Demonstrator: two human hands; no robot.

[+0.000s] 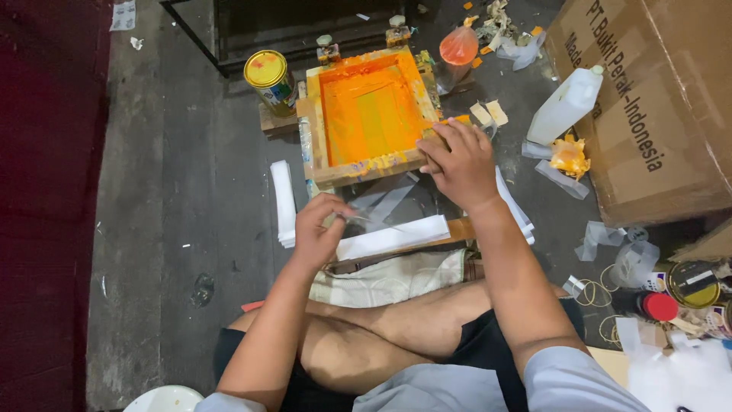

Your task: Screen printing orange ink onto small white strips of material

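Right hand (457,164): fingers curled over the near right corner of the wooden screen frame (370,114), gripping its edge, knuckles up. Right forearm runs straight from the lower right of the view up to the frame, wrist roughly level.

Left hand (320,229): narrow pinch, thumb and fingertips closed on a thin clear plastic strip (381,204) that lies just below the frame's near edge. Left forearm comes in from the lower left, elbow bent, wrist cocked inward toward the strip.

Frame sits on the floor (168,191) in front of the person's crossed legs, mesh inside coated in orange ink, near edge appears raised slightly off the base under it; can't tell how much.

Nearby: white stack of strips (284,202) left of the frame, another white stack (393,238) right under the left hand's fingertips. Yellow-lidded tin (270,78) at the frame's far left corner. White plastic jug (566,105) and big cardboard box (656,99) to the right. Red-capped bottle (646,304) and another tin (694,284) at the right edge, by loose rubber bands.
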